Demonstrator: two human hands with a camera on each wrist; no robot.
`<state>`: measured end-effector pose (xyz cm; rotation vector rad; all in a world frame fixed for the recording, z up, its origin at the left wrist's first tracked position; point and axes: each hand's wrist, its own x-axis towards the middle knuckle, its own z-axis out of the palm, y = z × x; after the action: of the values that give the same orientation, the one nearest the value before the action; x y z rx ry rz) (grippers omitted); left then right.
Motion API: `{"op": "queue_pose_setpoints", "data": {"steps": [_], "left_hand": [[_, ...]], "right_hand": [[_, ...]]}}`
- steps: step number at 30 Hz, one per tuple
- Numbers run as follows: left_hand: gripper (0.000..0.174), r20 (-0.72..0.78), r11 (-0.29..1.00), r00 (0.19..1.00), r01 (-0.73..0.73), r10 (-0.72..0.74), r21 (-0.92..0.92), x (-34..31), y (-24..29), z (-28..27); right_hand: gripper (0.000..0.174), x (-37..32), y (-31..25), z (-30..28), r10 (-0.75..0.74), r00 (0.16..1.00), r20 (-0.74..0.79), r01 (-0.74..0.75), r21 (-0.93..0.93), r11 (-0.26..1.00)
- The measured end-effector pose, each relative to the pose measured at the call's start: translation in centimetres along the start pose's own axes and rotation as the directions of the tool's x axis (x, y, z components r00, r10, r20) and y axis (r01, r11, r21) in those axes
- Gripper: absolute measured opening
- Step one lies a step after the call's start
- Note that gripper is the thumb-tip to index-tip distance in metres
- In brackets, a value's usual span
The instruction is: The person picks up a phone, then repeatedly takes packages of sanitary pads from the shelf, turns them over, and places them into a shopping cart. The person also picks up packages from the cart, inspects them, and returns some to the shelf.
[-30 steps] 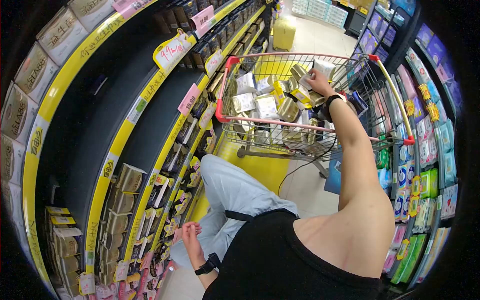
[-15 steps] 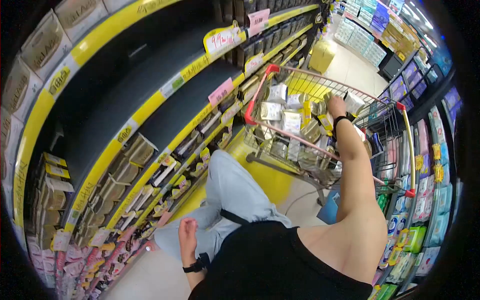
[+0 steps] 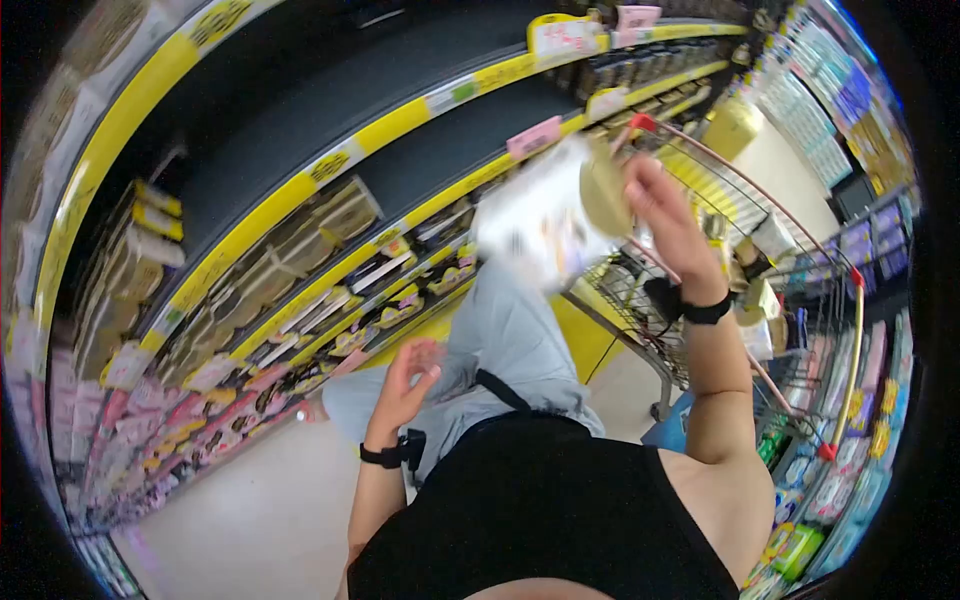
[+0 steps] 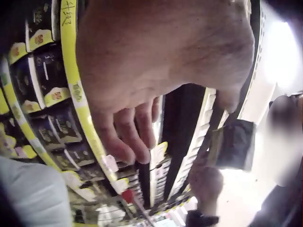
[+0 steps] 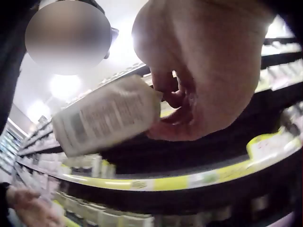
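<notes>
A white package with a gold end [image 3: 545, 215], blurred in the head view, hangs from my right hand [image 3: 675, 225], whose fingers pinch its gold end. In the right wrist view the package [image 5: 109, 116] shows a side with printed text, gripped at one end by the right hand [image 5: 203, 71]. My left hand [image 3: 405, 390] is raised above the legs with relaxed, slightly bent fingers and holds nothing; its fingers hang loosely in the left wrist view [image 4: 130, 132]. The shopping cart [image 3: 750, 375], behind the right hand, holds several packages.
Tall shelves with yellow edge strips [image 3: 400, 115] run along the left, with gold packages [image 3: 290, 250] on a middle level and pink ones lower down. Shelves of wipes and tissue packs [image 3: 840, 470] stand at the right, beyond the cart. A yellow block [image 3: 732, 128] stands in the aisle.
My right hand has come up out of the cart with the package and moved left toward the shelves. The view has turned, and the left hand has risen a little, its fingers more spread.
</notes>
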<state>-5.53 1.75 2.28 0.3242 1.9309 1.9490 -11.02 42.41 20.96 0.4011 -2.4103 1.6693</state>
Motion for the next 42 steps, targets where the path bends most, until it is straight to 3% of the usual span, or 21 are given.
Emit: {"op": "queue_pose_setpoints", "data": {"steps": [1,2,3,5,6,9,12,15,16,19,21,23,24,27,29,30,33,35,37,41,42], "left_hand": [[0.07,0.06,0.984,0.997,-0.042,0.053,-0.175,-0.2,1.5,0.3],[0.084,0.1,0.934,0.988,-0.077,0.119,-0.348,-0.7,3.8,0.9],[0.098,0.117,0.85,0.973,-0.112,0.199,-0.514,-1.3,5.7,1.1],[0.119,0.115,0.876,0.982,-0.08,0.152,-0.476,-3.2,7.2,1.1],[0.121,0.138,0.85,0.987,0.005,0.079,-0.527,-4.2,7.2,1.3],[0.115,0.133,0.818,0.989,0.126,-0.061,-0.562,-7.1,5.8,-0.5],[0.107,0.139,0.884,0.982,0.178,-0.129,-0.433,-10.6,3.6,-1.4],[0.1,0.182,0.898,0.965,0.245,-0.189,-0.367,-11.9,1.3,-1.3],[0.095,0.134,0.904,0.986,0.146,-0.1,-0.401,-11.8,0.3,-0.8],[0.093,0.119,0.668,0.976,0.212,-0.183,-0.713,-10.2,-2.1,-0.3],[0.08,0.097,0.664,0.984,0.172,-0.149,-0.727,-8.0,-2.7,-0.3],[0.072,0.061,0.687,0.984,0.163,-0.17,-0.708,-5.6,-2.4,0.2],[0.067,0.042,0.615,0.991,0.11,-0.124,-0.781,-4.5,-2.8,0.7],[0.072,-0.134,0.801,0.985,0.004,-0.106,-0.599,-1.8,-1.8,2.7],[0.075,-0.281,0.942,0.956,-0.018,-0.082,-0.336,-0.1,-1.2,3.1],[0.076,-0.315,0.985,0.949,-0.039,-0.015,-0.165,0.4,-0.5,3.2],[0.086,-0.335,0.974,0.929,-0.09,0.158,0.207,0.9,-0.4,3.2],[0.089,-0.291,0.933,0.92,-0.164,0.261,0.319,0.4,-1.5,3.7],[0.091,-0.223,0.963,0.943,-0.213,0.247,0.166,-0.2,-0.1,3.8],[0.077,-0.328,0.999,0.945,-0.014,0.023,0.029,-1.7,-0.4,2.1],[0.067,-0.25,0.993,0.968,0.025,0.005,0.113,-1.7,-0.8,1.4]], "right_hand": [[0.013,0.0,-0.4,3.1,-0.051,0.991,0.127,0.051,0.008,0.999],[0.015,-0.5,-0.7,7.4,-0.025,0.973,0.23,-0.023,0.206,0.978],[0.018,-0.4,-0.3,11.0,-0.194,0.908,0.371,0.138,0.174,0.975],[0.02,-0.7,-0.1,17.9,-0.226,0.756,0.614,0.043,0.299,0.953],[0.018,-0.6,-0.5,20.5,-0.269,0.729,0.63,0.149,0.238,0.96],[0.014,-0.4,0.4,24.3,-0.273,0.725,0.632,0.135,0.258,0.957],[0.012,-0.6,1.6,26.1,-0.341,0.677,0.652,0.144,0.337,0.93],[0.011,-0.6,2.5,26.2,-0.275,0.679,0.68,0.089,0.296,0.951],[0.011,-0.7,2.9,26.2,-0.264,0.72,0.642,0.085,0.296,0.951],[0.011,-1.3,4.7,26.0,-0.167,0.831,0.531,-0.013,0.318,0.948],[0.011,-1.6,5.8,25.6,-0.02,0.884,0.467,-0.18,0.379,0.908],[0.009,-1.8,6.9,25.1,0.066,0.94,0.336,-0.219,0.442,0.87],[0.009,-2.2,8.2,25.2,0.102,0.963,0.249,-0.213,0.473,0.855],[0.012,-3.0,10.6,25.0,0.128,0.989,0.075,-0.148,0.56,0.815],[0.02,-3.5,10.5,25.1,0.127,0.991,0.034,-0.122,0.599,0.791],[0.048,-3.7,10.2,24.9,0.163,0.972,0.172,-0.235,0.621,0.748],[0.07,-4.9,10.0,25.9,0.055,0.986,0.156,-0.095,0.26,0.961],[0.087,-5.0,9.9,26.6,0.027,0.996,0.082,-0.049,0.284,0.957],[0.086,-4.9,10.7,27.0,0.095,0.987,0.127,-0.138,0.391,0.91],[0.071,-4.4,11.4,25.8,0.183,0.944,0.273,-0.325,0.686,0.651],[0.066,-4.5,11.5,26.0,0.208,0.93,0.302,-0.367,0.764,0.531]]}}
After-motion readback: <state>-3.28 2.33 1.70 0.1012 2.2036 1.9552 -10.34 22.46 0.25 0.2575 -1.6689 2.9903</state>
